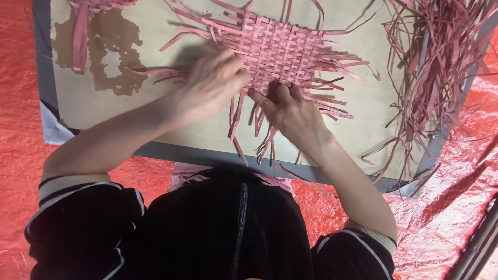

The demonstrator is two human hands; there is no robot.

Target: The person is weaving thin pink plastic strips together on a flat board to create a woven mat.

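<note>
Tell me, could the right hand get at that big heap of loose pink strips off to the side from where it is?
Probably yes: the right hand rests on the woven mat, and only bare board lies between it and the strip pile.

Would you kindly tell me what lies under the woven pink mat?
The mat lies on a tan board, with both hands pressing its near edge. The board under the weave itself is covered, so anything there is hidden.

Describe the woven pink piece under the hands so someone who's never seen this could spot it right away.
On the tan board lying on red sheeting, look near its middle, where both hands press down. The woven mat is the only pink strips interlaced into a flat checkered square with loose ends fanning out; the pile of strips at the right lies tangled and unwoven.
</note>
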